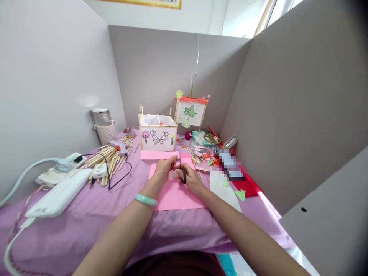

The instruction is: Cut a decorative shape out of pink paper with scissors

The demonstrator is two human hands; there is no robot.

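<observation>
In the head view, my right hand point(190, 177) is closed around the black handles of a pair of scissors point(183, 176), blades pointing away from me. Just left of the blades, my left hand point(166, 168) pinches the edge of a pink paper strip point(153, 155); its fingertips are small and partly hidden. A larger sheet of pink paper point(179, 197) lies flat under both hands. Behind the strip stands a white paper lantern point(158, 138) with a stick frame, drawn birds and flowers.
Wooden sticks point(100, 159), a lilac glue gun point(119, 145) and a white power strip point(57, 195) with cables lie left. A second lantern point(191, 111) stands at the back. Paper scraps point(207, 155), a pixelated phone point(231, 165) and red fabric point(250, 184) lie right. Grey partitions enclose the table.
</observation>
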